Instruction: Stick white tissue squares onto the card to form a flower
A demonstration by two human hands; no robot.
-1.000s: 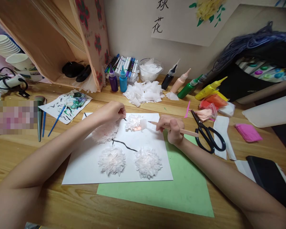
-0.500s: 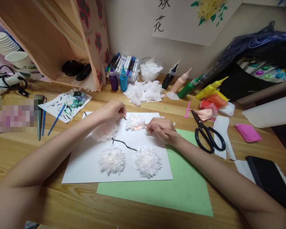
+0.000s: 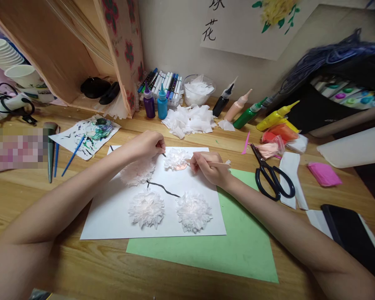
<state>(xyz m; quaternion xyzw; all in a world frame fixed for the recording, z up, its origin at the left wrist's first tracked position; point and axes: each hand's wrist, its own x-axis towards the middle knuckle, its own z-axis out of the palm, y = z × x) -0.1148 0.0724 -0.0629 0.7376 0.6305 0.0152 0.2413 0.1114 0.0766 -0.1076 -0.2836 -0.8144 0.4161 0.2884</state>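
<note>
My right hand [image 3: 210, 167] is closed round a thin pale stick [image 3: 219, 165], its tip by the lower right edge of a small white tissue flower [image 3: 176, 158]. A patch of peach clay [image 3: 181, 166] shows under that flower's petals. Left of the flower, my left hand [image 3: 150, 146] is closed in a pinch over the top of the white paper [image 3: 112, 216]; whatever is between its fingers is too small to name. A larger tissue flower [image 3: 138, 171] lies partly under my left forearm. Two more flowers, a left one [image 3: 146, 209] and a right one [image 3: 194, 211], sit lower on the sheet near a black painted line [image 3: 162, 188].
Green paper [image 3: 206, 258] lies under the white sheet. Black scissors [image 3: 270, 175] and a pink packet [image 3: 324, 174] are at right. Behind are tissue pieces [image 3: 189, 121], a glass bowl [image 3: 199, 100] and several paint bottles [image 3: 223, 102]. A paint-smeared sheet [image 3: 78, 152] lies left.
My right hand has turned slightly, and the stick's rear end now points more level, a little higher than before. My left hand and the flowers stay in place.
</note>
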